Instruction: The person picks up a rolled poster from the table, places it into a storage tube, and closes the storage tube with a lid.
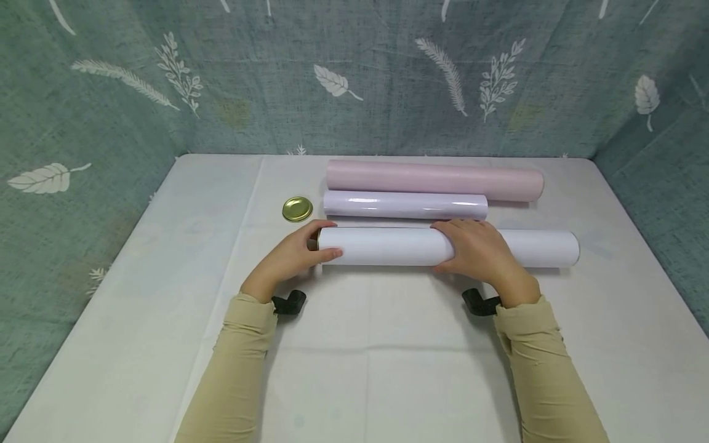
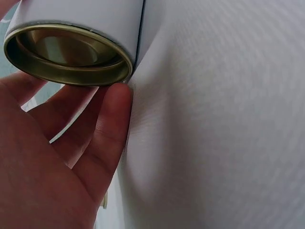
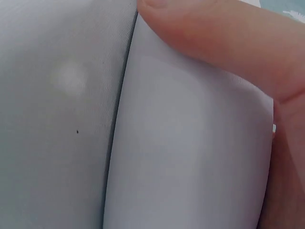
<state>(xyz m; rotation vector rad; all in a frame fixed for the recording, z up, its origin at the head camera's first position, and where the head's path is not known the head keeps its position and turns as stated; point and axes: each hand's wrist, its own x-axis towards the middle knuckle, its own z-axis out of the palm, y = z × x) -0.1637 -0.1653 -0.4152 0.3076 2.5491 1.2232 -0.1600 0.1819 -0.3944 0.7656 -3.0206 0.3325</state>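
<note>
On table point(image 1: 376, 381) — white tube point(image 1: 388, 247), 2 hands point(image 1: 285, 255) point(image 1: 479, 252) gripping

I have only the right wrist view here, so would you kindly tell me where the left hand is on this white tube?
Observer: In the head view, the left hand grips the white tube at its left end.
Operator: Thank you, that helps; what lies just beyond the tube, on its far side?
Observer: A shorter, glossy lilac tube lies there, roughly parallel to it.
</note>
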